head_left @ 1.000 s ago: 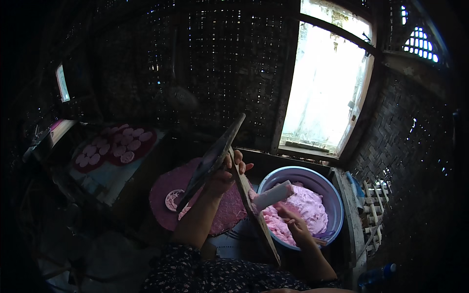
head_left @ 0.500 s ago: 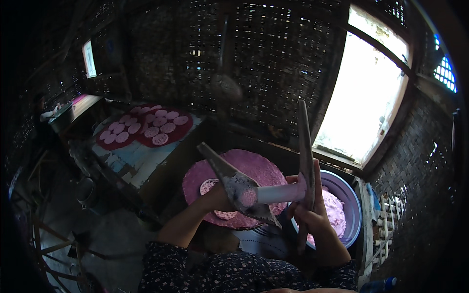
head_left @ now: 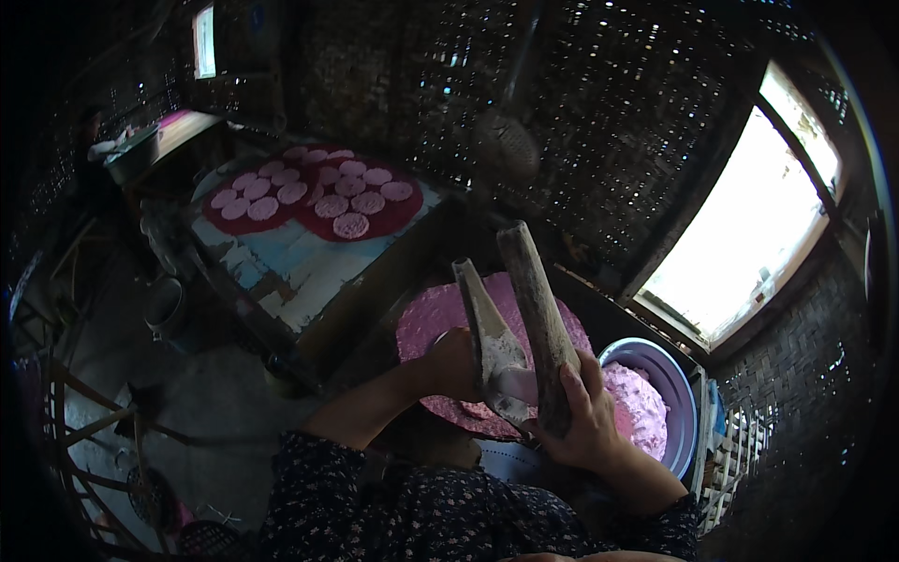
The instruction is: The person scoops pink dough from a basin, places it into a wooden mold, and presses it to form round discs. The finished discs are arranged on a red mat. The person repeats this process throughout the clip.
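My left hand [head_left: 453,363] is closed round the lower piece of a wooden hand press [head_left: 502,350], a barrel with a long handle sticking up and away. The plunger's thick wooden bar [head_left: 534,314] lies close beside it, gripped by my right hand [head_left: 592,421]. Only a short length of the pale plunger [head_left: 517,382] shows between the two pieces. Beneath the press lies a round pink mat [head_left: 426,323], mostly behind my hands. Textured pink dough [head_left: 473,410] shows on its near part. What leaves the press is hidden by my left hand.
A purple-grey basin [head_left: 686,412] of pink dough [head_left: 641,412] stands at right. On a worn table [head_left: 309,300] at left, red round mats [head_left: 384,220] carry several pink discs [head_left: 351,225]. A person [head_left: 98,150] is at the far left. A bright window [head_left: 740,234] is at right.
The plunger has gone deep into the barrel, bringing my hands and the two wooden pieces close together. The press has turned so its handles point away. My view has shifted.
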A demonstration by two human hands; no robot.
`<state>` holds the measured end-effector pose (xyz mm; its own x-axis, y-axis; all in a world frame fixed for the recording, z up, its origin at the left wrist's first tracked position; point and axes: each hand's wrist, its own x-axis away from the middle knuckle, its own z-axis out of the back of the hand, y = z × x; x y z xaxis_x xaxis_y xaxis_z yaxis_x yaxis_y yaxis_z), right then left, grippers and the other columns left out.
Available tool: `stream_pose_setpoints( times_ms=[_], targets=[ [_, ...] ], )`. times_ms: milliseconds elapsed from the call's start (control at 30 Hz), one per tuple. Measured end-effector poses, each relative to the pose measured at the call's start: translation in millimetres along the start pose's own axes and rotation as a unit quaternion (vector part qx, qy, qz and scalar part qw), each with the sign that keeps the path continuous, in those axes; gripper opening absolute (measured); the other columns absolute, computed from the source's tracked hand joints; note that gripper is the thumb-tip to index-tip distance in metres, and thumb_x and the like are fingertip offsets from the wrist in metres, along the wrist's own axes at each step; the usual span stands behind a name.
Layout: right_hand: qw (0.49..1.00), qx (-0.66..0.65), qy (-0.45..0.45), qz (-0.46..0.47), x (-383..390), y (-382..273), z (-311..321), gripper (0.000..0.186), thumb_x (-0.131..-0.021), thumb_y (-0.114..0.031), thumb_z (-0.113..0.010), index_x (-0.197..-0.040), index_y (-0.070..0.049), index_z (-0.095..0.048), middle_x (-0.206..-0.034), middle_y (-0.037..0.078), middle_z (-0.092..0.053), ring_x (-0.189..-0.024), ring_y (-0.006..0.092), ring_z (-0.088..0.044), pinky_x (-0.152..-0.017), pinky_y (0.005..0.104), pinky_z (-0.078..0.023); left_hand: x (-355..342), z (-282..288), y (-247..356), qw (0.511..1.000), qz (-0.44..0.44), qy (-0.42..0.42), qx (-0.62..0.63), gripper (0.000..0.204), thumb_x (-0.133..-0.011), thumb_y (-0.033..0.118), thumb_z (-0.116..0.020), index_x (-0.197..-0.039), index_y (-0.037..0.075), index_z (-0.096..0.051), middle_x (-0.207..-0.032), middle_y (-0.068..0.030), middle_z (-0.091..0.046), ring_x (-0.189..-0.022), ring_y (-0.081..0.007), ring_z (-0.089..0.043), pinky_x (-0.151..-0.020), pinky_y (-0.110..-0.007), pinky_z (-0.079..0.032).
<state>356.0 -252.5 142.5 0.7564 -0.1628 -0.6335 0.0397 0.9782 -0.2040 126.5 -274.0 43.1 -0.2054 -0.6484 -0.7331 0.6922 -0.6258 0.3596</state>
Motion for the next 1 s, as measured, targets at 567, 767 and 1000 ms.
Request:
stream_pose_setpoints(
  times_ms=[567,767,1000],
  targets=[
    [0.503,-0.714,-0.327,-0.362,23,99,-40,0.115,-0.061,-0.063,-0.071,-0.142,0.001,-0.019,-0.132,0.019,-0.039,-0.114,0.0290,-0.046,-0.094,0.0414,-0.038,-69,90,-62,0.537,-0.070,0.019,0.840,0.117,-0.059,-0.003,-0.077,-0.148,0.024,-0.007,-0.148,-0.0134,-0.026,-0.135,-0.0261,-0.028,-0.106,-0.048,-0.030],
    [0.505,-0.668,-0.321,-0.442,4,110,-29,0.117,-0.062,-0.073,-0.062,-0.142,0.002,-0.020,-0.127,0.022,-0.045,-0.108,0.0315,-0.052,-0.092,0.0407,-0.040,-70,67,-83,0.581,-0.055,0.068,0.809,0.109,-0.067,-0.004,-0.070,-0.147,0.028,-0.005,-0.142,-0.0176,-0.035,-0.131,-0.0278,-0.036,-0.105,-0.050,-0.033],
    [0.549,-0.601,-0.323,-0.482,-15,123,-51,0.115,-0.065,-0.076,-0.056,-0.140,0.006,-0.023,-0.125,0.023,-0.049,-0.105,0.0320,-0.055,-0.091,0.0409,-0.041,-38,34,-153,0.422,0.066,0.143,0.893,0.067,-0.089,0.057,-0.041,-0.138,0.012,-0.032,-0.119,-0.0144,-0.055,-0.121,-0.0306,-0.046,-0.097,-0.047,-0.041]
  ],
)
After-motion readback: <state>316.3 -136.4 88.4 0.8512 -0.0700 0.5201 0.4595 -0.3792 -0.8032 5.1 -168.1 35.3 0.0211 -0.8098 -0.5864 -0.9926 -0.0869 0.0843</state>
